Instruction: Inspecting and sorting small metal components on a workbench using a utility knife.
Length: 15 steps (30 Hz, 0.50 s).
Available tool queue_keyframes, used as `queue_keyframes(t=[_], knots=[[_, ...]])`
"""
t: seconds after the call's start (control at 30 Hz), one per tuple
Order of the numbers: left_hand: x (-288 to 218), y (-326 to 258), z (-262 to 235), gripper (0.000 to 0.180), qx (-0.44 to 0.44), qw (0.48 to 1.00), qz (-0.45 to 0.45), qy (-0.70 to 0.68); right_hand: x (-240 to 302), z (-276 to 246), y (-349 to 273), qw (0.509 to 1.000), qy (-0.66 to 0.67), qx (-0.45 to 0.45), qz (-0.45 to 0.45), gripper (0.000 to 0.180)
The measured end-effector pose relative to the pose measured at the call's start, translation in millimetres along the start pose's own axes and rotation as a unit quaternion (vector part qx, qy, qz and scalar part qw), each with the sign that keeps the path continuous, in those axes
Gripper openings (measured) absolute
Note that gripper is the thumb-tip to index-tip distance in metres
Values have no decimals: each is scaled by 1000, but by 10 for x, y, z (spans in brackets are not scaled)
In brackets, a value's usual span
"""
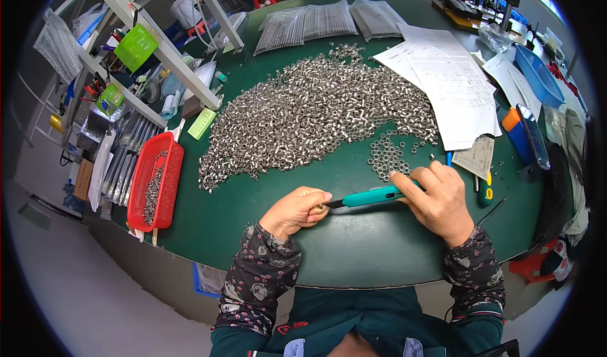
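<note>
Fingers of the left hand pinch a small, round metal piece, probably to steady it near the dark tip of the teal plastic knife, which the right hand grasps; silvery metal rings lie heaped beyond.

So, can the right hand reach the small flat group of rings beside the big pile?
Probably yes: the small group of rings lies just beyond the right hand, with nothing visible between, though it holds the teal knife, which may limit picking.

Print on the white papers is too small to read.
</note>
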<state>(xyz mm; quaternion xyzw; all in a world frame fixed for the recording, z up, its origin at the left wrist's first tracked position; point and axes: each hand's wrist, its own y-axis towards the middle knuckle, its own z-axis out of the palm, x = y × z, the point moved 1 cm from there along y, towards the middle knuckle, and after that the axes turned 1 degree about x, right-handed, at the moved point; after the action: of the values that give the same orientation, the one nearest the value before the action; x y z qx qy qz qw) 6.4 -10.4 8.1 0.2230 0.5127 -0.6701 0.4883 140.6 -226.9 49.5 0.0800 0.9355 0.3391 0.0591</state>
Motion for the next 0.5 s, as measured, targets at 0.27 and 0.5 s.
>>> queue_keyframes(t=[0.27,0.5], knots=[[-1,24,13,38,11,998,4,60,-21,-47,16,996,-58,-49,-51,35],[25,54,-62,28,-57,988,141,-24,-28,36,9,997,42,3,69,37]])
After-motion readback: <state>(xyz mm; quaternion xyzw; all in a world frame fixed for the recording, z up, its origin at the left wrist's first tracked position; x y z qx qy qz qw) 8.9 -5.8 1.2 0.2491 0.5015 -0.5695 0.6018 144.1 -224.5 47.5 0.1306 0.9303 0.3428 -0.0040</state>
